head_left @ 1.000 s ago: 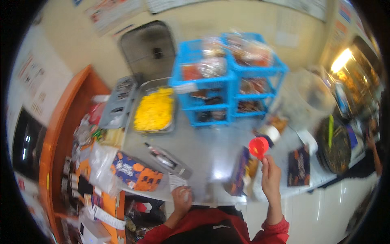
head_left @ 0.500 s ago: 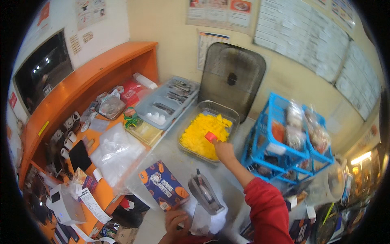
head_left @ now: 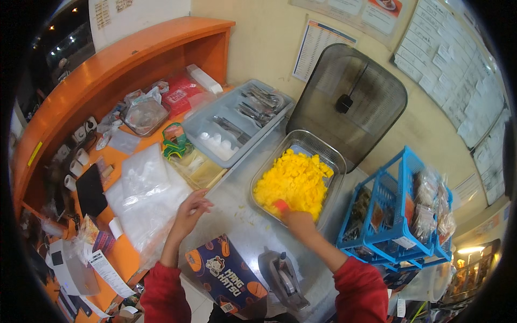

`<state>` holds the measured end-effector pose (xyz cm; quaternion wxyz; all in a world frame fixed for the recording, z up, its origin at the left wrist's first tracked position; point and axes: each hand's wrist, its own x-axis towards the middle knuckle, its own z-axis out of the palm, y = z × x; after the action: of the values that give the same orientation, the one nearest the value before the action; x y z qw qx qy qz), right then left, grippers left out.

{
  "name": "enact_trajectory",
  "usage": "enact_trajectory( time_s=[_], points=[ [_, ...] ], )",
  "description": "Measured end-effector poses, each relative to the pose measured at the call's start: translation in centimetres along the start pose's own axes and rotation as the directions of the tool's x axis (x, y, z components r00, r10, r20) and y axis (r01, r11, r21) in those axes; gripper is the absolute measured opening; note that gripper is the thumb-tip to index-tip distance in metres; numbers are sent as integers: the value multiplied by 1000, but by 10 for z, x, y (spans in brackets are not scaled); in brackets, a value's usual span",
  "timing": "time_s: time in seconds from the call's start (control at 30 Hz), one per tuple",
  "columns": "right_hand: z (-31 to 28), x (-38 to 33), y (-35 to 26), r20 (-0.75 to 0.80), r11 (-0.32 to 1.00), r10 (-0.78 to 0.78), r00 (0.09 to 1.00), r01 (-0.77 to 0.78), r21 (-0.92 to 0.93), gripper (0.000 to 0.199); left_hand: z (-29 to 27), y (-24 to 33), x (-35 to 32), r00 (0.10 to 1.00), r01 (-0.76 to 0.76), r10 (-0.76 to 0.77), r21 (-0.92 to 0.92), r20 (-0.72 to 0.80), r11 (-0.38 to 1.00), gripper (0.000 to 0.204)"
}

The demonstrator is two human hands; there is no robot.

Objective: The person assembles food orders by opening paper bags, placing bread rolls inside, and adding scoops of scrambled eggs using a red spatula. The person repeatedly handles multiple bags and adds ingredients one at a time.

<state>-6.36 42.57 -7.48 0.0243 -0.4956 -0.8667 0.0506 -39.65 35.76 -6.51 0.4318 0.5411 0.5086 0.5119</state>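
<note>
My right hand (head_left: pixel 301 224) is closed round a small red scoop (head_left: pixel 280 205), which sits against the yellow chopped food (head_left: pixel 295 177) near the tray's front edge. Its handle is hidden by my fingers. The food heaps up in a rectangular metal tray (head_left: pixel 340 161) with see-through mesh-like sides. My left hand (head_left: pixel 189 211) is raised over the left edge of the metal table, fingers apart and holding nothing. It is nearest to a stack of clear plastic bags (head_left: pixel 142 188). Below it stands a dark blue box (head_left: pixel 223 274) with orange pictures, beside a grey tape dispenser (head_left: pixel 283 280).
A grey cutlery tray (head_left: pixel 204 153) lies beyond my left hand. Behind the food tray a dark mesh lid (head_left: pixel 350 102) leans on the wall. Blue plastic crates (head_left: pixel 385 215) holding bagged goods stand at right. An orange counter (head_left: pixel 86 207) with a receipt printer (head_left: pixel 70 266) runs along the left.
My left hand has left the box's near edge and lifted forward and left. The scoop has come from the food's middle to its near side. My view has shifted.
</note>
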Motion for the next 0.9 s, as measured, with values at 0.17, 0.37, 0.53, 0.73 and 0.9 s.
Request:
enact_trajectory(
  time_s=[0.17, 0.37, 0.53, 0.73, 0.9],
  points=[
    [-9, 22, -10, -18, 998, 15, 1000, -14, 65, 22, 46, -51, 79, 905, 136, -126, 5, 406, 991, 64],
    [-1, 40, -18, -6, 990, -84, 996, 83, -111, 18, 84, -78, 96, 890, 161, -98, -107, 446, 981, 69],
    [-4, 48, -22, 224, 986, -152, 963, 165, -40, 23, 95, -87, 93, 909, 157, -59, -206, 413, 966, 69],
    [-11, 78, 9, 192, 915, -161, 968, 73, 397, 25, 95, -81, 95, 912, -19, 54, -91, 406, 996, 62],
    [0, 85, 43, 462, 537, -93, 882, -347, 769, 32, 93, -75, 93, 907, -21, 52, -79, 418, 997, 61]
  ],
)
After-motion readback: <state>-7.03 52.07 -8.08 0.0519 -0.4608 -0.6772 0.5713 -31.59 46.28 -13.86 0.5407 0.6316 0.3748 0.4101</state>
